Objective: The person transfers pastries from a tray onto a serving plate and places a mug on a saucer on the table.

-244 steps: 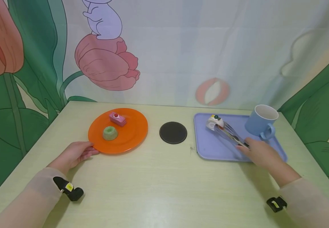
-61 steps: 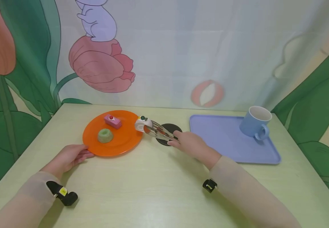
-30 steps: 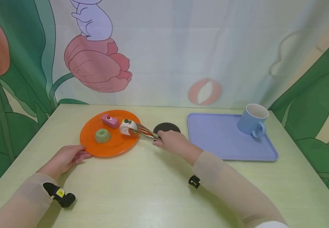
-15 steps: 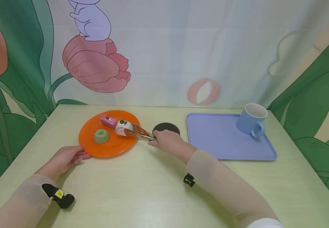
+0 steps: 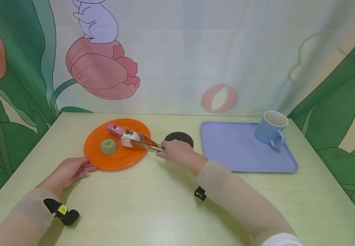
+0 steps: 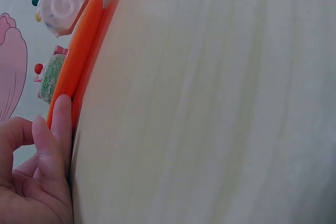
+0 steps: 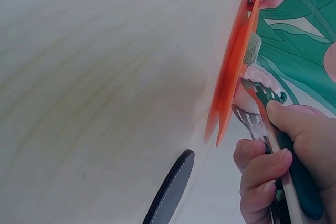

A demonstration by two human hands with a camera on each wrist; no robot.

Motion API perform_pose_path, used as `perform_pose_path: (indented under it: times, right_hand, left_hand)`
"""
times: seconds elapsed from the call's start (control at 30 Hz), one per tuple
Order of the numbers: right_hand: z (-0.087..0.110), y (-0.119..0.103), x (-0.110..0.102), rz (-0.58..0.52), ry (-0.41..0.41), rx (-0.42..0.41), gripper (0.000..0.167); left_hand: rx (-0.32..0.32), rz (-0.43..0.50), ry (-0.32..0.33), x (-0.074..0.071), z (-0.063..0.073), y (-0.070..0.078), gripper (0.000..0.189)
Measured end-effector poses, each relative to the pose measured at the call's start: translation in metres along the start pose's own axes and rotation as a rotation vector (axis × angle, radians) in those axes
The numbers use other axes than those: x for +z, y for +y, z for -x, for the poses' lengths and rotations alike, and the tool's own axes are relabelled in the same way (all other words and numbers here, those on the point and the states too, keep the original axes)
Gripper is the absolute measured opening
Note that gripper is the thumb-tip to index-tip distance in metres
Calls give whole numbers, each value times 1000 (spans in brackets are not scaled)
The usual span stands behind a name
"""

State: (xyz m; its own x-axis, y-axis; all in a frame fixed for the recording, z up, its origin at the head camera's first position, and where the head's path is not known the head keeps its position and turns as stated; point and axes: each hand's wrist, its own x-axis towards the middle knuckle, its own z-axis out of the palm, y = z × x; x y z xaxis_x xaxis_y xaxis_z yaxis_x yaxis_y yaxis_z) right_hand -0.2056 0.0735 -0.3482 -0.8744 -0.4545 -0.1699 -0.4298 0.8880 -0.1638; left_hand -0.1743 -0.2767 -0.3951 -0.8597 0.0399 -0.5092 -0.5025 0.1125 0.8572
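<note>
My right hand (image 5: 180, 153) grips a pair of metal serving tongs (image 5: 149, 144) with dark handles, plainly seen in the right wrist view. Between the tong tips is a small white cake roll (image 5: 129, 139) with green and yellow topping, over the right half of an orange plate (image 5: 119, 163). A pink cake slice (image 5: 113, 128) with a red berry touches or nearly touches its left side. In front of that slice sits a green ring-shaped cake (image 5: 108, 147). My left hand (image 5: 73, 171) holds the plate's near left rim, its fingers at the edge in the left wrist view.
Right of the plate lies a round black coaster (image 5: 182, 137), partly hidden by my right hand. A lilac tray (image 5: 229, 150) stands farther right, with a light blue mug (image 5: 269, 131) at its back right corner. A printed curtain (image 5: 171, 61) hangs behind the table.
The tongs carried the white cake roll from the lilac tray leftward to the orange plate. In the last second it moved farther left, up to the pink slice. My left hand stayed at the rim.
</note>
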Motion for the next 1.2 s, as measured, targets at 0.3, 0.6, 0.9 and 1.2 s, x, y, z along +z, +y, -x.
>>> perform_pose_path:
  times: [0.3, 0.6, 0.9, 1.2]
  right_hand:
    - [-3, -3, 1, 11, -13, 0, 35]
    - [-7, -9, 1, 21, -15, -5, 36]
    - [-11, -16, 1, 68, -32, 18, 38]
    - [-13, -21, 1, 100, -46, 51, 40]
  left_hand:
    - [-6, -22, 17, 0, -1, 0, 58]
    - [-8, -15, 18, 0, -2, 0, 59]
    - [-14, -10, 25, 0, -1, -1, 59]
    - [-9, -21, 15, 0, -1, -1, 59]
